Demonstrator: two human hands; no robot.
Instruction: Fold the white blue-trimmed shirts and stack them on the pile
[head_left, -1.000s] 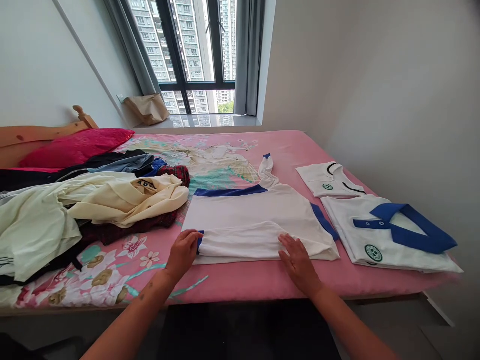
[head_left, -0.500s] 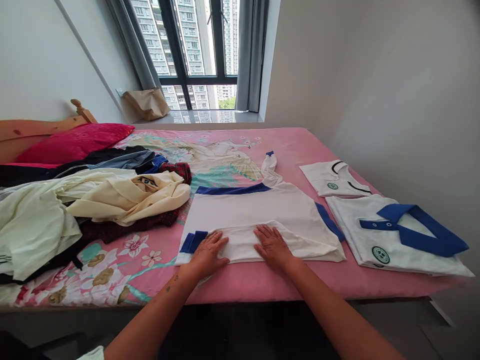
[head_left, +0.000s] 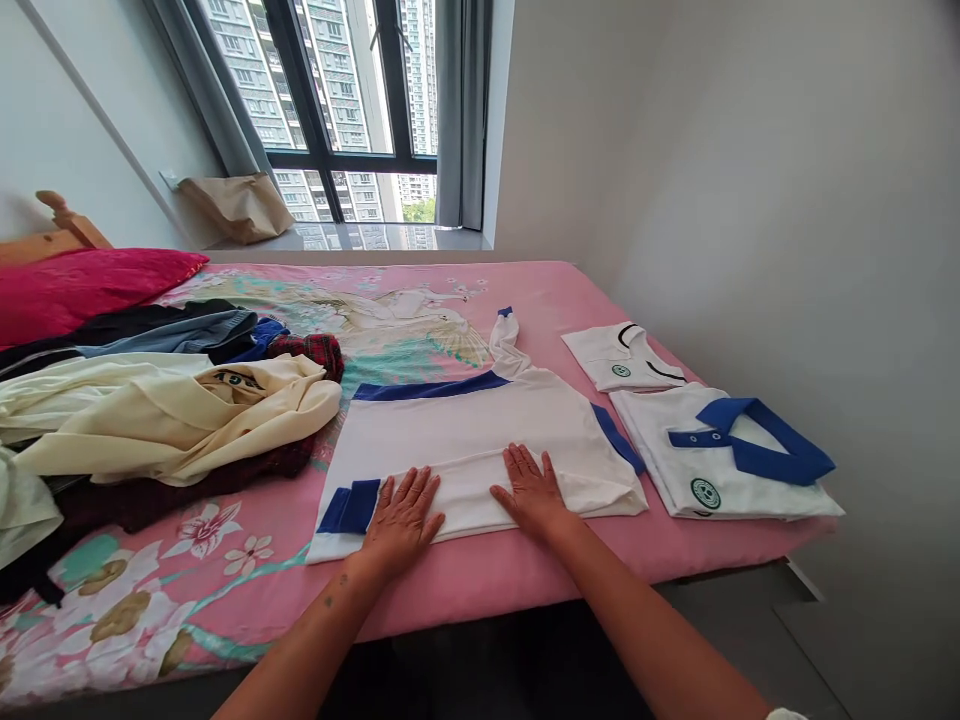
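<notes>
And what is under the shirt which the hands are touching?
The shirt lies on the pink sheet, which shows around its edges. Anything else directly underneath is covered and cannot be seen.

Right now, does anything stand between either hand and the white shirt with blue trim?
Nothing visible: the left hand and right hand rest directly on the shirt. The clothes pile lies to the left, the folded shirts to the right.

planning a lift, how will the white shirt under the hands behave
The white shirt would probably sag floppily: its far sleeve lies crumpled and bent. The near sleeve, folded over it, might swing loose, since no fastening shows. It is likely light, looking thin and nearly flat.
</notes>
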